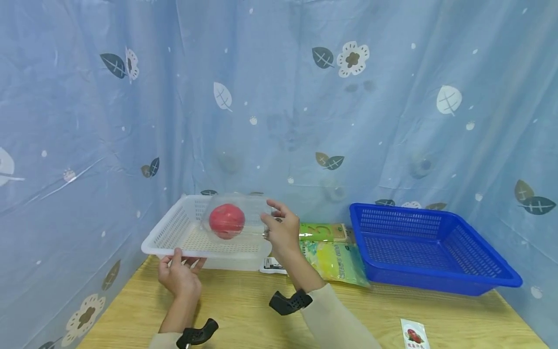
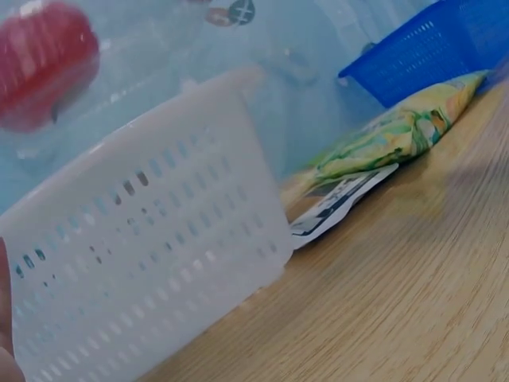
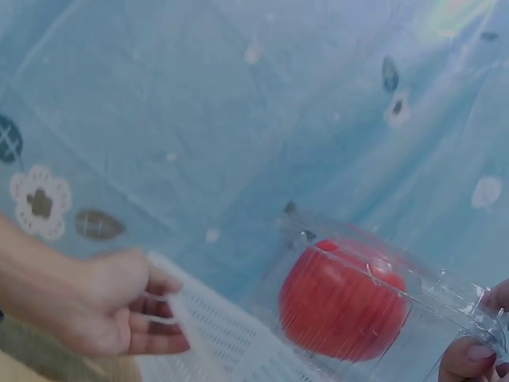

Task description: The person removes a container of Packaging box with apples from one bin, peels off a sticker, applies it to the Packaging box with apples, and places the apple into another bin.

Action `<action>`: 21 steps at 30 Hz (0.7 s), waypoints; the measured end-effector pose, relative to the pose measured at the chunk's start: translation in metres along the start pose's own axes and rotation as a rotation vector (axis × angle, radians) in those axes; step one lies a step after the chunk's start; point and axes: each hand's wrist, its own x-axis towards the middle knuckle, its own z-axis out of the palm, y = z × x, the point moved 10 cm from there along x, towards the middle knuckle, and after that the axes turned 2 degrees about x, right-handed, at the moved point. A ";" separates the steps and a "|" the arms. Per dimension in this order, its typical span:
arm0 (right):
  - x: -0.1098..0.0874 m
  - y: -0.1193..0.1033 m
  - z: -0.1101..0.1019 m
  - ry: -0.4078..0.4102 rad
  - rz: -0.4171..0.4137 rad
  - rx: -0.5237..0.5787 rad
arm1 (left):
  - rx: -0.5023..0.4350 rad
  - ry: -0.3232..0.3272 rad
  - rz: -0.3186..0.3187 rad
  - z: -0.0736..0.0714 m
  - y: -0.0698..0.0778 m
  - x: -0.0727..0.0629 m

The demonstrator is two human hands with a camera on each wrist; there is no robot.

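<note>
My right hand (image 1: 283,235) pinches the right end of a clear plastic box (image 1: 257,225). Inside the box lies a round red fruit (image 1: 227,221), perhaps an apple. In the left wrist view the fruit (image 2: 44,64) appears higher than the rim of the white perforated plastic basket (image 2: 159,231). At the basket's near side, my left hand (image 1: 180,280) grips the rim, thumb on top and fingers beneath. The right wrist view shows the left hand (image 3: 119,306) at the basket, and the boxed fruit (image 3: 346,302) close to the right fingertips.
A blue perforated basket (image 1: 436,283) stands at the right. Between the baskets lie a yellow-green packet (image 1: 333,261), a green packet (image 1: 322,232) and a white-edged packet (image 1: 272,265). A small fruit-printed sachet (image 1: 415,334) lies near the front. Blue patterned curtain (image 1: 279,97) surrounds the wooden table (image 1: 235,310).
</note>
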 end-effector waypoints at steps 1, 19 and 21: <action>-0.003 -0.002 -0.002 -0.006 0.002 0.012 | -0.001 -0.003 0.001 0.000 0.000 0.000; -0.052 -0.038 -0.064 0.025 0.008 0.061 | 0.011 -0.050 -0.044 0.003 -0.001 -0.004; -0.058 -0.038 -0.072 0.028 0.019 0.058 | 0.015 -0.050 -0.046 0.002 -0.001 -0.004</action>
